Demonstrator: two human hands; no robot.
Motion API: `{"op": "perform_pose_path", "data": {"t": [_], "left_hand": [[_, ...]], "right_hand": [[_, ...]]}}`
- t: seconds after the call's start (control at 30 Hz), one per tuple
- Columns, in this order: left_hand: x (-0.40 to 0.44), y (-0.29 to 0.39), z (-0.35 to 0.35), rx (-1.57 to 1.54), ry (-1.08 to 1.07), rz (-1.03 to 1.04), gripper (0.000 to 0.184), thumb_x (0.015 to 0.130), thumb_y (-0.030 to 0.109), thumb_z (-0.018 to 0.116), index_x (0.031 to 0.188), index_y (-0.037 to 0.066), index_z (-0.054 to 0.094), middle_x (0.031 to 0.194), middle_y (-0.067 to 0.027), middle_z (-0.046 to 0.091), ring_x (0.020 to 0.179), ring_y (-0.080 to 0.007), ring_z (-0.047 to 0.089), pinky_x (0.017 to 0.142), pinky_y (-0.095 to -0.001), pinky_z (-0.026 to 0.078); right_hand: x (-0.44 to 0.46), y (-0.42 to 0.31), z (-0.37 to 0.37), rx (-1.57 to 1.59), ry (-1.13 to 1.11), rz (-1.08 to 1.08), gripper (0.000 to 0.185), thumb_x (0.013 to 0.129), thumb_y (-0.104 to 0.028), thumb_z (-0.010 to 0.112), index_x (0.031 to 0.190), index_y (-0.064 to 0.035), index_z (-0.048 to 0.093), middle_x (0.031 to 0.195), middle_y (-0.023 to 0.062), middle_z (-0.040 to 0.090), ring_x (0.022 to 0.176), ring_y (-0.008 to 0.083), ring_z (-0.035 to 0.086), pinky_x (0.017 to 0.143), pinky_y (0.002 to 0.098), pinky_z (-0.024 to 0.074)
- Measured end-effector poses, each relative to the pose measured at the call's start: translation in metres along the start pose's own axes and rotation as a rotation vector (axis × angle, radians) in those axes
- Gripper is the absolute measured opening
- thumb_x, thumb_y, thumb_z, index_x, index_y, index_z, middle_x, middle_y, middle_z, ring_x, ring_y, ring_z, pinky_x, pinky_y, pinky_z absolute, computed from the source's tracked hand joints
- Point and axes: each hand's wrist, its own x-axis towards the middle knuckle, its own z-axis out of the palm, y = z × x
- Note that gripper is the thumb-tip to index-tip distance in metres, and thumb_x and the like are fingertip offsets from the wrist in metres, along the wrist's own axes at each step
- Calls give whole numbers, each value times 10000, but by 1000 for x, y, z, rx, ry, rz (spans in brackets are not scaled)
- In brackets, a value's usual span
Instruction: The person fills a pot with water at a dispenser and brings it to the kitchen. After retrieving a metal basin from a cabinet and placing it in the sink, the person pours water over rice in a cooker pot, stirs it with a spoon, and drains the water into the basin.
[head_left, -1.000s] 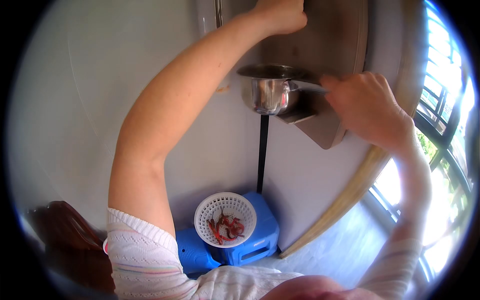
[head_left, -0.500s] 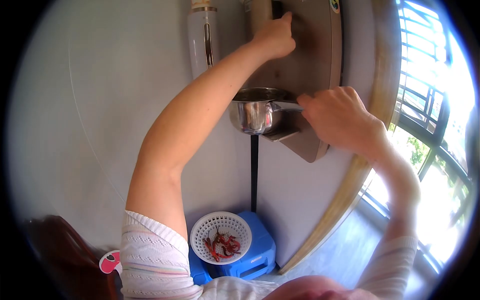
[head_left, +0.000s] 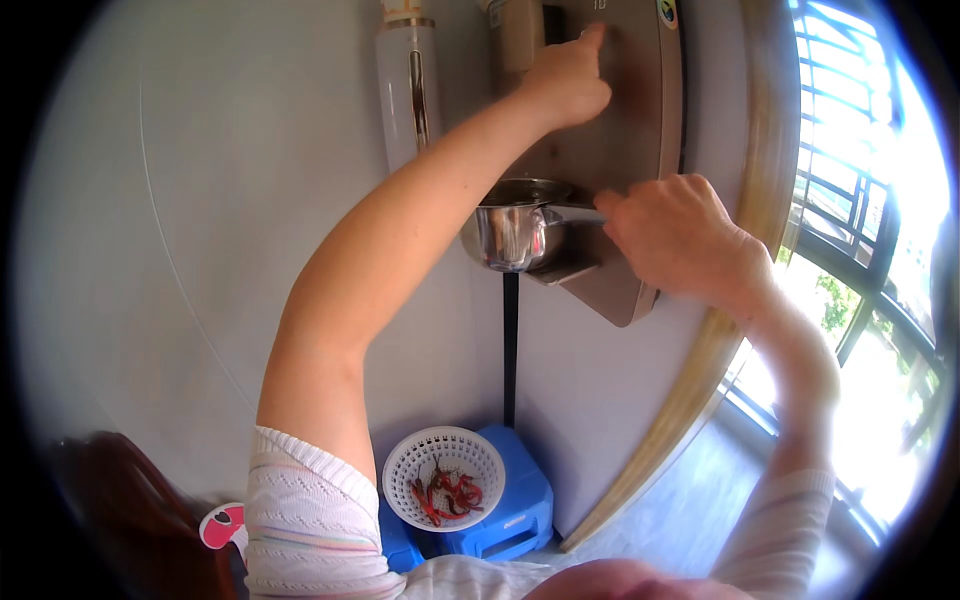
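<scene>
My left hand (head_left: 570,80) is raised to the front panel of a brown wall-mounted dispenser (head_left: 625,150). Its index finger is stretched out at the panel and the other fingers are curled, with nothing held. A small lit marking shows just above the fingertip. My right hand (head_left: 690,240) grips the handle of a shiny metal saucepan (head_left: 512,238), which is held level under the dispenser's spout area, over a small ledge (head_left: 565,270). My left forearm covers part of the pan's rim, and what is inside the pan is hard to make out.
A white upright bottle-like container (head_left: 405,90) stands left of the dispenser. Below, a white perforated basket (head_left: 400,465) with dried red chillies (head_left: 447,495) rests on a blue box (head_left: 525,490). A barred window (head_left: 850,180) is at right, a dark red chair (head_left: 140,510) at lower left.
My left hand has shifted slightly right along the panel, and a lit marking now shows above its fingertip. My right hand and the saucepan have hardly moved.
</scene>
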Motion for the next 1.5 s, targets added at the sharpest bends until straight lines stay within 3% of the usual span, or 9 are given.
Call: {"op": "perform_pose_path", "data": {"t": [0.1, 0.2, 0.3, 0.4, 0.5, 0.9, 1.13, 1.33, 1.5], "left_hand": [[-5, 28, -1, -5, -17, -25, 682, 645, 32, 489, 1306, 17, 325, 962, -210, 607, 924, -362, 575, 789, -420, 472], [-3, 30, -2, 14, -40, -48, 685, 645, 35, 484, 1311, 30, 323, 968, -188, 614, 969, -354, 560, 805, -435, 466], [-9, 38, -7, 112, -31, -77, 644, 700, 29, 488, 1323, 51, 327, 855, -141, 628, 816, -288, 605, 734, -377, 488], [-8, 26, -8, 164, 26, 103, 586, 713, 61, 484, 1261, -90, 338, 884, -308, 576, 817, -436, 568, 754, -462, 462], [-13, 11, -12, 102, 208, 325, 590, 708, 45, 475, 1270, -77, 341, 863, -296, 582, 784, -418, 577, 730, -459, 464], [-163, -13, -90, -67, 1, -190, 593, 789, 4, 481, 1353, 54, 306, 660, -10, 537, 628, -86, 506, 609, -215, 437], [-295, -47, -88, -199, -38, -464, 574, 793, -32, 505, 1333, 85, 350, 614, -38, 492, 542, -99, 463, 574, -217, 420], [-407, -73, -81, -65, -123, -789, 567, 783, -19, 517, 1320, 75, 364, 616, -51, 520, 534, -111, 480, 557, -235, 428], [-497, -80, -77, -78, -179, -1095, 546, 775, -1, 513, 1303, 51, 383, 603, -54, 541, 496, -116, 492, 511, -255, 434]], "right_hand": [[-1, 0, 0, -17, -1, -12, 105, 732, -65, 509, 721, -34, 608, 656, 120, 623, 632, 266, 634, 544, 350, 497], [-1, -1, -2, -30, -11, -4, 102, 733, -69, 513, 725, -37, 610, 656, 118, 622, 633, 263, 635, 552, 348, 498], [-1, -1, 0, -31, -13, -3, 105, 736, -71, 512, 730, -39, 612, 660, 117, 622, 634, 259, 635, 561, 347, 499], [0, -2, 0, -20, -8, 3, 116, 739, -69, 508, 750, -40, 620, 666, 119, 623, 640, 260, 636, 574, 344, 503], [-3, -3, -2, -55, 10, -2, 127, 740, -65, 507, 774, -39, 626, 674, 121, 626, 651, 265, 637, 598, 348, 508], [2, 3, 13, 15, 106, -10, 90, 700, -21, 547, 766, -32, 608, 633, 130, 609, 630, 283, 625, 590, 350, 504], [6, -1, 5, -9, -69, 61, 251, 811, -107, 522, 1054, -66, 567, 729, 132, 606, 689, 316, 588, 649, 414, 471], [7, -4, 4, -46, -79, 84, 256, 817, -106, 522, 1065, -65, 567, 756, 138, 600, 690, 321, 584, 657, 407, 467], [4, -3, 9, -45, 92, 8, 105, 829, -121, 546, 810, -24, 583, 624, 127, 603, 625, 280, 620, 589, 358, 503]]}}
